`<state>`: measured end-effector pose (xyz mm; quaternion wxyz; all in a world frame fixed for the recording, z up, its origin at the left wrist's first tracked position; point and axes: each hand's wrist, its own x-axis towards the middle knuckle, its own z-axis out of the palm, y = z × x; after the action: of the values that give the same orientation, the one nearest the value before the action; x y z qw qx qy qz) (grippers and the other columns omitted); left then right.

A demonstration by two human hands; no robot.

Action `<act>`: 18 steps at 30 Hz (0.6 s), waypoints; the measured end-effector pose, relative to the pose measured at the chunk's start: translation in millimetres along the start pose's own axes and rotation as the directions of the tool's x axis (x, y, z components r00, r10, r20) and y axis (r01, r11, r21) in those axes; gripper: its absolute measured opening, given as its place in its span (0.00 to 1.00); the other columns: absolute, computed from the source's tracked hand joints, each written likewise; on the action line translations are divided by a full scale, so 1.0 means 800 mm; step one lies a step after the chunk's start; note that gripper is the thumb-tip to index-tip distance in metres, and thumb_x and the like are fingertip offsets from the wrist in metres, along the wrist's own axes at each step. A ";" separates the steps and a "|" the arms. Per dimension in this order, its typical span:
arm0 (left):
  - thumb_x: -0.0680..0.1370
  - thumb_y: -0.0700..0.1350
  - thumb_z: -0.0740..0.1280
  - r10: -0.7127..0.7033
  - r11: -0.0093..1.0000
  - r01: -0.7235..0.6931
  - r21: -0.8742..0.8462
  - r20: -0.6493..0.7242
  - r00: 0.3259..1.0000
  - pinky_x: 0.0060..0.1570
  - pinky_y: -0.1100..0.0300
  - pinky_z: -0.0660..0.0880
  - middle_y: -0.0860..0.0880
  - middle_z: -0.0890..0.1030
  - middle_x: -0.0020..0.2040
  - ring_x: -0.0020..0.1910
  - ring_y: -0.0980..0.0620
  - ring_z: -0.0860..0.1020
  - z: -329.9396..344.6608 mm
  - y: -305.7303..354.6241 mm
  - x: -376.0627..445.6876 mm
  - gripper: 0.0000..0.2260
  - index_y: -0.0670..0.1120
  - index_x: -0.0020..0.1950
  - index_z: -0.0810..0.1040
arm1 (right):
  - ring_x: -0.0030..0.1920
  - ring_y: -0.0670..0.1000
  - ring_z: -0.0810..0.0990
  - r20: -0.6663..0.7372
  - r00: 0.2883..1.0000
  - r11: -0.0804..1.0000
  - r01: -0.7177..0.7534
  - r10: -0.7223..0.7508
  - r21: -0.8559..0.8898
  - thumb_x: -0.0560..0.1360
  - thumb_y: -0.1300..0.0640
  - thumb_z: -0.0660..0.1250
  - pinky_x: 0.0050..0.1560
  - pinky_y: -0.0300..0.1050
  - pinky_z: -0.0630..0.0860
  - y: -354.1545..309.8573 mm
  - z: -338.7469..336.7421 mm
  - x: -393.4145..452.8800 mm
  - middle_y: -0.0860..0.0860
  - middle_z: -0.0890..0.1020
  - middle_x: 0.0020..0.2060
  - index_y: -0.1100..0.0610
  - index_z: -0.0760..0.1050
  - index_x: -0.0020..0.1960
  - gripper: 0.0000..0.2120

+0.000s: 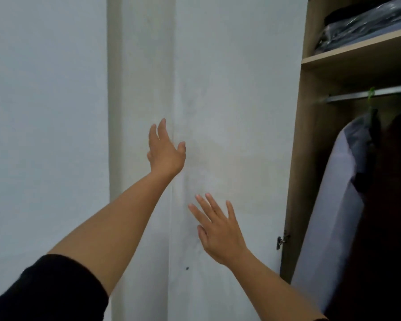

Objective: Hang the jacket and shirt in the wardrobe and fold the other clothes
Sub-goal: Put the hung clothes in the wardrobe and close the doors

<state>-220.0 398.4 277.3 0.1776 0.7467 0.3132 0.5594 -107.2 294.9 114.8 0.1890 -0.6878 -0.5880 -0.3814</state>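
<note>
The wooden wardrobe (315, 158) stands open at the right, its white door (236, 112) swung out toward me. Inside, a light shirt (329, 216) hangs on a green hanger (371, 96) from the metal rail (366, 95); a dark garment (394, 205) hangs to its right. My left hand (166, 151) is raised with straight fingers at the door's left edge and holds nothing. Lower down, my right hand (220, 230) has its fingers spread in front of the door face, also holding nothing.
A shelf (357, 53) above the rail carries dark folded clothes in clear plastic (361, 22). A metal hinge (281, 240) sits on the wardrobe's side panel. A plain white wall (44, 112) fills the left side.
</note>
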 end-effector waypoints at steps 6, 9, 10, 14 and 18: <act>0.81 0.48 0.59 -0.115 0.982 0.163 -0.097 0.382 0.917 0.67 0.54 0.64 0.46 0.65 0.74 0.70 0.43 0.67 0.000 -0.023 -0.001 0.27 0.46 0.77 0.51 | 0.73 0.49 0.59 0.115 0.991 0.995 0.081 -0.075 -0.053 0.74 0.49 0.54 0.64 0.62 0.69 -0.054 0.027 0.005 0.46 0.69 0.71 0.48 0.72 0.68 0.23; 0.81 0.45 0.57 -0.137 0.984 0.168 -0.067 0.326 0.935 0.52 0.58 0.69 0.45 0.75 0.58 0.56 0.45 0.73 0.003 -0.032 0.000 0.14 0.43 0.67 0.67 | 0.72 0.49 0.62 0.132 0.988 0.993 0.092 -0.081 -0.080 0.74 0.47 0.53 0.62 0.62 0.72 -0.057 0.036 -0.001 0.46 0.71 0.70 0.47 0.73 0.67 0.23; 0.81 0.45 0.57 -0.128 0.988 0.147 -0.041 0.309 0.943 0.48 0.58 0.68 0.45 0.75 0.54 0.51 0.46 0.73 0.003 -0.034 0.001 0.11 0.42 0.61 0.70 | 0.72 0.49 0.64 0.130 0.988 0.992 0.093 -0.082 -0.081 0.74 0.47 0.53 0.61 0.62 0.72 -0.056 0.037 -0.003 0.46 0.72 0.69 0.47 0.73 0.67 0.24; 0.80 0.46 0.61 -0.073 0.996 0.086 -0.029 0.309 0.948 0.49 0.56 0.70 0.47 0.76 0.50 0.49 0.48 0.73 -0.006 -0.035 -0.004 0.09 0.43 0.55 0.74 | 0.73 0.50 0.65 0.112 0.989 0.988 0.111 -0.099 -0.107 0.74 0.48 0.53 0.63 0.62 0.69 -0.055 0.032 -0.018 0.48 0.68 0.72 0.46 0.69 0.70 0.24; 0.77 0.48 0.66 -0.053 0.977 0.130 -0.172 0.395 0.917 0.56 0.55 0.75 0.48 0.80 0.56 0.55 0.48 0.78 -0.024 -0.020 -0.025 0.11 0.48 0.59 0.76 | 0.75 0.52 0.61 0.103 0.990 0.989 0.109 -0.099 -0.099 0.75 0.49 0.52 0.66 0.64 0.64 -0.065 0.019 -0.042 0.48 0.64 0.74 0.47 0.70 0.69 0.23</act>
<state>-246.3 395.4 258.9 0.3341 0.8061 0.2502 0.4195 -152.4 296.0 70.4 0.1035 -0.6829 -0.6111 -0.3866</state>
